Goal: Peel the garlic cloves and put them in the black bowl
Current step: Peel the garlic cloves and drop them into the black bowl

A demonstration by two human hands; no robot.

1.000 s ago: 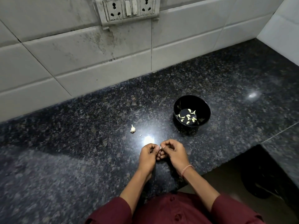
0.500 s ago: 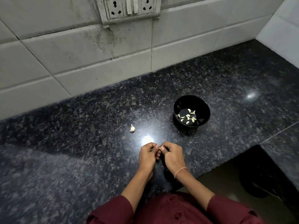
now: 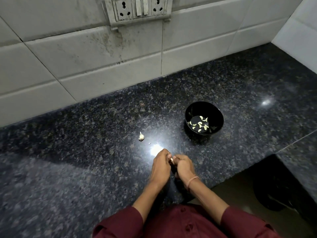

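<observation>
My left hand (image 3: 160, 166) and my right hand (image 3: 184, 166) are pressed together near the counter's front edge, both pinching one small pale garlic clove (image 3: 171, 160) that shows between the fingertips. The black bowl (image 3: 215, 114) stands to the upper right of my hands, with several peeled cloves (image 3: 199, 124) on its bottom. A small piece of unpeeled garlic (image 3: 141, 136) lies on the counter to the upper left of my hands.
The dark granite counter (image 3: 85, 152) runs back to a white tiled wall with a socket panel (image 3: 139, 7). A tiny scrap of skin (image 3: 149, 143) lies near the garlic piece. At the right the counter's front edge steps back, with floor and a dark object below.
My hands have stayed in the same spot, with small finger movements on the clove. The camera has tilted slightly. The bowl and the loose garlic have not moved.
</observation>
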